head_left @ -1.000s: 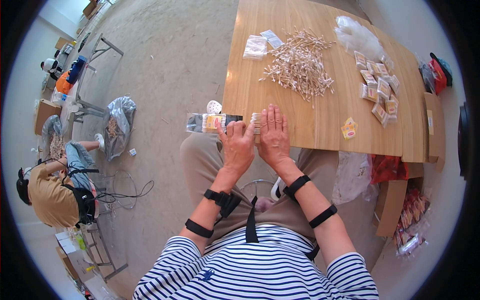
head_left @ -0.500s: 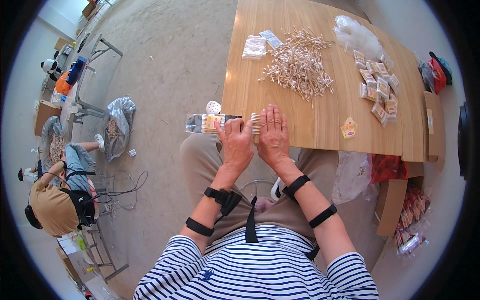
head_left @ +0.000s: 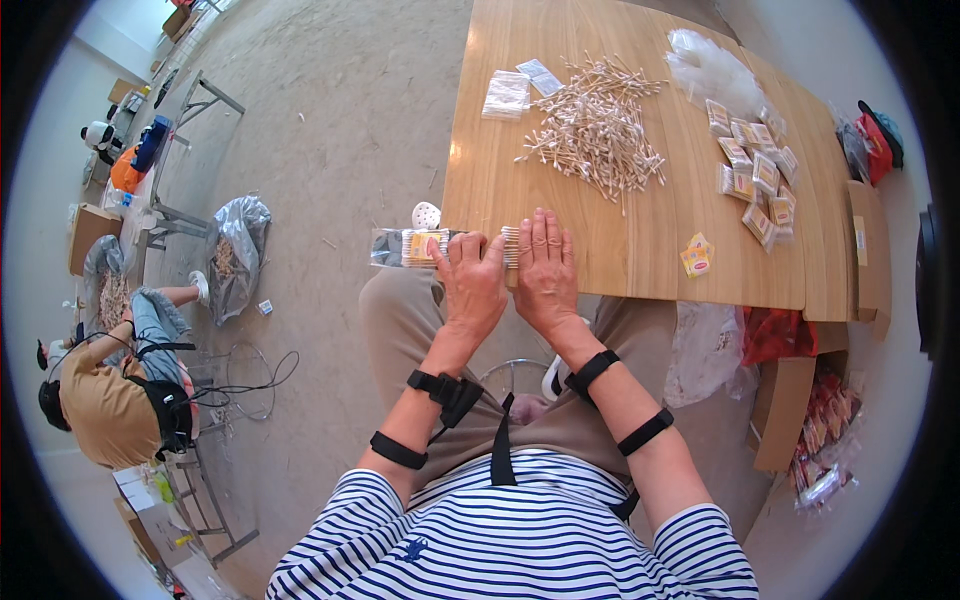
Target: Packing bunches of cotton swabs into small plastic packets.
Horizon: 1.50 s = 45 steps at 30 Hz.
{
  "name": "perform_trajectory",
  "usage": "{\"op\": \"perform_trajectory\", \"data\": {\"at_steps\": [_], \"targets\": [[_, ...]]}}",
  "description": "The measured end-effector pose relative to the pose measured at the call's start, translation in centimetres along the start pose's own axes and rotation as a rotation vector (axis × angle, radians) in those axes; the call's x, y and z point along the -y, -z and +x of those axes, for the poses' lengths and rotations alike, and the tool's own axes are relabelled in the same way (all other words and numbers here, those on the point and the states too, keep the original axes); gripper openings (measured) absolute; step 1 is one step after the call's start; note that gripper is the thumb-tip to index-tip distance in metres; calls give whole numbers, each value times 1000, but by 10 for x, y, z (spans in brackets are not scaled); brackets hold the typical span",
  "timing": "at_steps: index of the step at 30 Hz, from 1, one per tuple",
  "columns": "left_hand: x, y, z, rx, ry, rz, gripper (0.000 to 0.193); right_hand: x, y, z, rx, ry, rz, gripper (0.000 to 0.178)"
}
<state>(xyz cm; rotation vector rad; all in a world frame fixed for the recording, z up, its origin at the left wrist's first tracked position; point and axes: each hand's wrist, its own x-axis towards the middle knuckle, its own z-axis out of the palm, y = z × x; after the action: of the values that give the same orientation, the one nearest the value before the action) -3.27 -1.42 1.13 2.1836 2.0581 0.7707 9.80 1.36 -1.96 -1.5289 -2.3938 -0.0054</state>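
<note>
Cotton swabs lie in a small row in the head view, at the front edge of the table, between the two hands. The right hand is flat beside the row, with its fingers straight and close together, and it grips nothing. The left hand has bent fingers by the right end of a clear packet of swabs with a yellow card. I cannot tell if it grips the packet, which pokes past the table's left side. Farther back is a big messy swab pile.
</note>
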Motion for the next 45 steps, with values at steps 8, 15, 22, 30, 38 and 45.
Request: {"op": "perform_trajectory", "data": {"at_steps": [8,15,22,30,38,45], "targets": [[1,-1,1,-5,-1,4,32,0,1,-1,-3,4,8,71],[0,-1,6,-18,-22,4,35,0,1,-1,-1,2,6,69],[6,-10,7,-3,-64,-100,34,-1,-7,-1,-63,9,51,70],[-2,-22,16,-84,142,-881,41,5,2,-1,-1,5,39,75],[4,-33,23,-58,262,-1184,50,15,3,-3,28,-19,53,81],[8,-30,26,-1,350,-1347,55,13,4,-2,27,14,102,91]]}}
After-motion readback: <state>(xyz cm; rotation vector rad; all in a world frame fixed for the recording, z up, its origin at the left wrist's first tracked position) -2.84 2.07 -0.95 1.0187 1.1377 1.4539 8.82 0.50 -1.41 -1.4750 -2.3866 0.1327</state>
